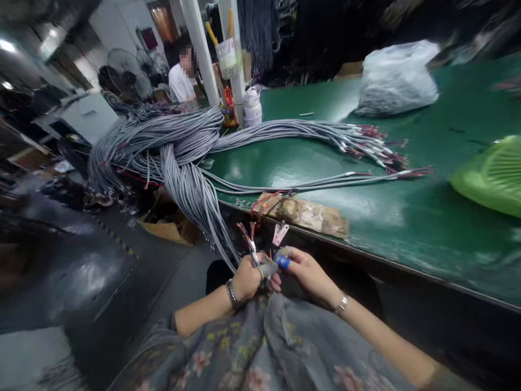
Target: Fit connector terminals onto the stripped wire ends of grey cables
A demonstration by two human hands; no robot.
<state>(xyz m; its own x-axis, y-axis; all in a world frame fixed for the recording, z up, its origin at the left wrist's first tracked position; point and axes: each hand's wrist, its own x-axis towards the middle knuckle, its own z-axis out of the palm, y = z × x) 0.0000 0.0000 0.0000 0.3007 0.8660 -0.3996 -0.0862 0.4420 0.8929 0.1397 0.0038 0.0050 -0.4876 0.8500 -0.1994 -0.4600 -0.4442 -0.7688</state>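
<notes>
My left hand [249, 278] is closed round grey cables near their stripped ends. Above its fingers stick up thin coloured wires [245, 237] and a white wrapped section [253, 248]. My right hand [303, 270], with a blue wrap [282, 262] on one finger, pinches at the wire tips beside the left fingers. The exact piece between the fingertips is too small to make out. Just beyond the hands, a pale pink clip [280, 234] is at the table edge, next to a worn wooden block [307, 213] with red and black wires on it.
Long bundles of grey cable [187, 136] lie over the green table [407, 228] and hang off its left end. A clear plastic bag [399, 81] and a green basket [492, 179] stand to the right. A cardboard box [171, 222] is on the floor; another person [182, 76] sits behind.
</notes>
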